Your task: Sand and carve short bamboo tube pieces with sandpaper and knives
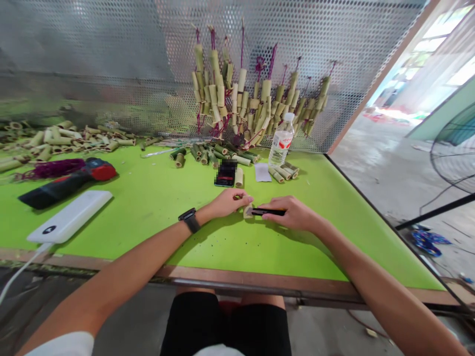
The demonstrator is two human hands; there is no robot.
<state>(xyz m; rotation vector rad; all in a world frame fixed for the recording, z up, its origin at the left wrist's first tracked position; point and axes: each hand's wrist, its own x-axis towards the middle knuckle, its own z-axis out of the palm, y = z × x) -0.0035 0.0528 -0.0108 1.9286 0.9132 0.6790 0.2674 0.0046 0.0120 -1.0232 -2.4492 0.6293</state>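
Observation:
Near the middle of the green table [222, 244], my left hand [233, 200] pinches a short pale bamboo piece [246, 213] against the surface. A black utility knife [273, 212] is gripped in my right hand [291, 211], pointing left. Its tip meets the bamboo piece, though the exact contact is too small to make out. Just beyond my left hand lie a dark phone [225, 174] and an upright bamboo tube [239, 177]. A white paper slip [262, 172] is further right.
Bamboo tubes on purple cords [260, 104] hang along the perforated metal panel [148, 54]. A clear bottle [281, 146] stands before them. Loose bamboo pieces [55, 138] are heaped at left, near a red-and-black power tool [77, 180] and a white power bank [72, 215].

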